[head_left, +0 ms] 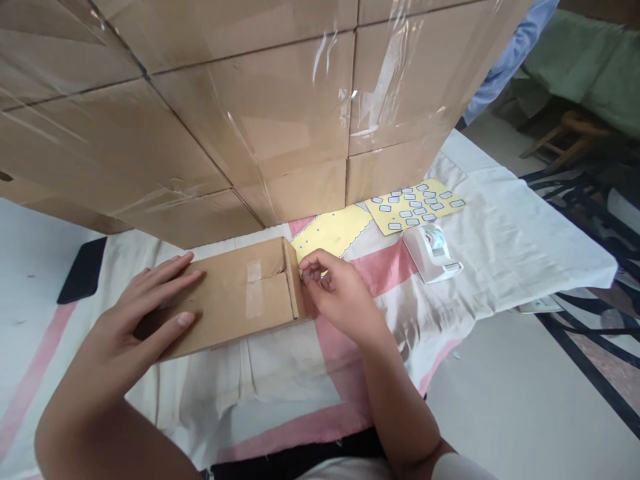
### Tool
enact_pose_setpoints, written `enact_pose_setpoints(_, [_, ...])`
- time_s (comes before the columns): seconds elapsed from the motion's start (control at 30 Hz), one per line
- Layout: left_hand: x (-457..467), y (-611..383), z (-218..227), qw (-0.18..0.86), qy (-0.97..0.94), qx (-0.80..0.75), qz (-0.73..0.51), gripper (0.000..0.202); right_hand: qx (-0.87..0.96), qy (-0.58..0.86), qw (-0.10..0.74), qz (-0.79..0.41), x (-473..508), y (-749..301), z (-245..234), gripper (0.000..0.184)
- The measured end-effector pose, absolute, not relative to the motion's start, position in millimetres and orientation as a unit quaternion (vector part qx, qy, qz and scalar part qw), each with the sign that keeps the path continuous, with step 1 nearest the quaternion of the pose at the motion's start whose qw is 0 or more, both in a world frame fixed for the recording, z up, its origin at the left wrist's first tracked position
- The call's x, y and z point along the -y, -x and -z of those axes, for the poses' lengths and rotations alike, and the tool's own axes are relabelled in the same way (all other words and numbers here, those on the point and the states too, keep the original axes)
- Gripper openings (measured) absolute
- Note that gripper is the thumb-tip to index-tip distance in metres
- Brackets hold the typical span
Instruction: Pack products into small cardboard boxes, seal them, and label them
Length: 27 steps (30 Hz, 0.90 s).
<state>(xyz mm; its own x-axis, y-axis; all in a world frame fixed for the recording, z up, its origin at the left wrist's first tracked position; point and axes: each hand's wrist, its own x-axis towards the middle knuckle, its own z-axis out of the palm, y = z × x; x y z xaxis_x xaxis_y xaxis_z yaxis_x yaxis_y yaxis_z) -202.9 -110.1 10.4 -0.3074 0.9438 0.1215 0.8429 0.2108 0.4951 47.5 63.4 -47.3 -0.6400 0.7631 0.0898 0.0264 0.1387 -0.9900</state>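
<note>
Bare forearms point(400, 393), then two hands at a carton point(225, 300) on the cloth point(360, 267).
Left hand point(145, 313) spreads wide on top; right hand point(337, 287) curls at the end (any grip, I cannot tell). Tape point(255, 307) crosses the closed top; the end seems unfinished. Long axis: left to right, slanting slightly away, flap end rightward.

Wooden stool point(583, 124) near green cloth point(585, 73); pale floor point(520, 387).

black phone-like slab point(83, 270): left of left hand point(120, 333) | taped carton stack point(285, 100): beyond both | wooden stool point(567, 137): well beyond right hand point(345, 293)
</note>
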Motion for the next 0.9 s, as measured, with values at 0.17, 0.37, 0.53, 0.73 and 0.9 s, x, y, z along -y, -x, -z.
enact_pose_setpoints(0.17, [107.6, 199.6, -11.8, 0.104, -0.579, -0.769, -0.251, 0.042, 0.669, 0.319, 0.321, -0.590, -64.8, -47.8, 50.4, 0.021])
enact_pose_setpoints(0.37, [107.0, 196.9, -13.7, 0.098, -0.576, -0.773, -0.250, 0.042, 0.703, 0.286, 0.303, -0.576, -66.8, -50.2, 50.3, 0.018])
enact_pose_setpoints(0.53, [106.5, 194.7, -14.2, 0.093, -0.570, -0.776, -0.253, 0.041, 0.701, 0.281, 0.320, -0.572, -66.6, -51.9, 47.1, 0.017])
enact_pose_setpoints(0.73, [106.7, 192.5, -14.1, 0.101, -0.558, -0.782, -0.257, 0.042, 0.707, 0.279, 0.320, -0.566, -64.2, -49.9, 45.9, 0.021])
enact_pose_setpoints(0.9, [107.4, 192.5, -14.4, 0.097, -0.560, -0.781, -0.260, 0.043, 0.707, 0.276, 0.300, -0.578, -61.9, -47.6, 45.4, 0.032])
